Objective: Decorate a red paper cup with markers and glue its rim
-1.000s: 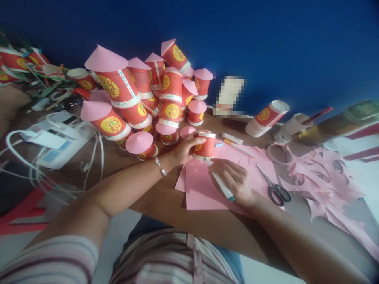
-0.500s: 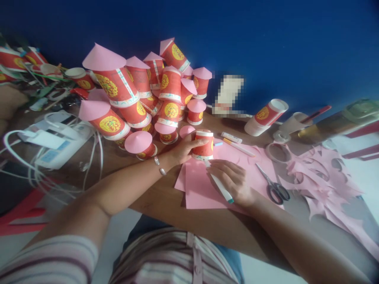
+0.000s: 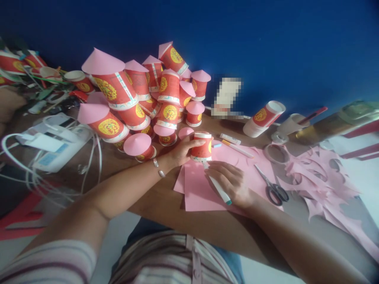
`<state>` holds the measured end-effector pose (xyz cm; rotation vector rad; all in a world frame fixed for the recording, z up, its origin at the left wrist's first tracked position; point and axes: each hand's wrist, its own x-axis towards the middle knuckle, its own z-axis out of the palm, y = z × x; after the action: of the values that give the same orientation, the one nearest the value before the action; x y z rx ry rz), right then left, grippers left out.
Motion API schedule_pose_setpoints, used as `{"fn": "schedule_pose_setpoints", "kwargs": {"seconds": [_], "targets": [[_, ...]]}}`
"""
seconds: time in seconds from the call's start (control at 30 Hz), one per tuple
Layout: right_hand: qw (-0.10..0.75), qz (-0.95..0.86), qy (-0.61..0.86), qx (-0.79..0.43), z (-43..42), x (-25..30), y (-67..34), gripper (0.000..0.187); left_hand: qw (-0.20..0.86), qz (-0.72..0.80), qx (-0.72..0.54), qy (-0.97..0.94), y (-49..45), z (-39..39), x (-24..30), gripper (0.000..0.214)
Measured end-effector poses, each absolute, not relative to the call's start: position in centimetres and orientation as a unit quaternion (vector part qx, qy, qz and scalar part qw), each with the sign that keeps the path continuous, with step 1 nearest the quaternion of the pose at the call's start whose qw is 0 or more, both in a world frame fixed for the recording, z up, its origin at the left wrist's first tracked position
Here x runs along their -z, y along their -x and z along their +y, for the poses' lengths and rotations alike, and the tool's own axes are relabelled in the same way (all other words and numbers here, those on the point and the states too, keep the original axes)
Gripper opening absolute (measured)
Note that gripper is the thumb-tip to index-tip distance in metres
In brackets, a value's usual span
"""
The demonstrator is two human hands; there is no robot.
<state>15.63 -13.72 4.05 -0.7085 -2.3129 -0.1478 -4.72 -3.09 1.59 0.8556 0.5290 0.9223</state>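
Observation:
My left hand (image 3: pixel 184 150) is wrapped round a red paper cup (image 3: pixel 203 146) that stands upside down on a pink paper sheet (image 3: pixel 201 189). My right hand (image 3: pixel 232 182) grips a white pen (image 3: pixel 217 186) with a green end; its tip touches the paper at the cup's rim. Both hands rest on the brown table (image 3: pixel 166 197).
A heap of red cups with pink cone tops (image 3: pixel 142 102) rises behind the left hand. Scissors (image 3: pixel 274 188), a tape ring (image 3: pixel 274 153), markers (image 3: pixel 237 148), a lying stack of cups (image 3: pixel 263 117) and pink paper scraps (image 3: pixel 322 177) lie to the right. White cables (image 3: pixel 44 157) lie left.
The pen tip has slid a little round the cup's rim. Both hands and the cup stay almost where they were.

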Motion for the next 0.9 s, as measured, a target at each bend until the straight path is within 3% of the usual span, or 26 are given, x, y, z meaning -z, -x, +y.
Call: {"fn": "schedule_pose_setpoints", "kwargs": {"seconds": [0.5,0.9], "targets": [[0.362,-0.89,0.276,0.029,-13.75,-3.51,-15.44,0.03,0.78,0.216,-0.428,-0.402,4.64,-3.0,-1.71,0.039],[0.411,-0.869,0.272,0.04,-13.31,-3.4,-15.43,0.032,0.766,0.197,-0.343,-0.506,5.26,-3.33,-2.2,0.057]]}}
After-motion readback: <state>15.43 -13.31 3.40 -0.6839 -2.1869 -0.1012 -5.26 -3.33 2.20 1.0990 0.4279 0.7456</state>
